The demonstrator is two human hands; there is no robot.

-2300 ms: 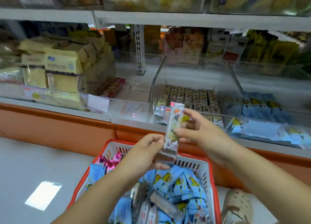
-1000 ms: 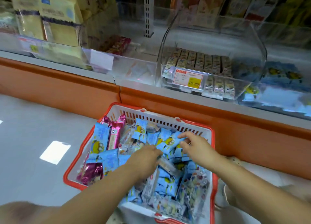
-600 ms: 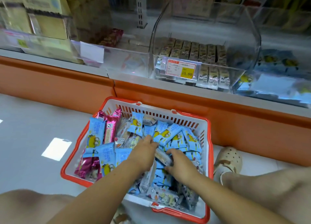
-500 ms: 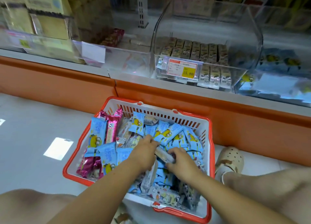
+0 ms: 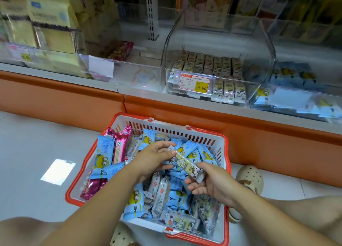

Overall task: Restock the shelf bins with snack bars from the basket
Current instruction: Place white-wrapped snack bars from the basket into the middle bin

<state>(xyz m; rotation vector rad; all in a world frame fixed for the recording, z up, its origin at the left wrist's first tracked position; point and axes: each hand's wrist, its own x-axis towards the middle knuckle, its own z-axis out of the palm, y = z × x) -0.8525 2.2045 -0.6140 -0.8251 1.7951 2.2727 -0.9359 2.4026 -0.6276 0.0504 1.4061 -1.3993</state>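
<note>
A red-rimmed white basket (image 5: 187,130) on the floor is full of snack bars, mostly blue ones (image 5: 103,153), with pink ones (image 5: 121,146) at its left. Over the basket both hands hold one cream-and-brown snack bar (image 5: 186,164). My left hand (image 5: 154,159) pinches its upper left end. My right hand (image 5: 211,183) grips its lower right end. On the shelf above stands a clear bin (image 5: 266,42) with rows of the same cream bars (image 5: 209,64) and a red and yellow price tag (image 5: 195,84).
To the left is a clear bin (image 5: 127,69) with pink bars at its back, to the right a bin of blue bars (image 5: 294,77). An orange kick panel (image 5: 259,146) runs under the shelf. A beige clog (image 5: 249,177) stands beside the basket.
Both hands were down among the bars in the basket. Now they have lifted one cream bar out and hold it by its ends above the pile.
</note>
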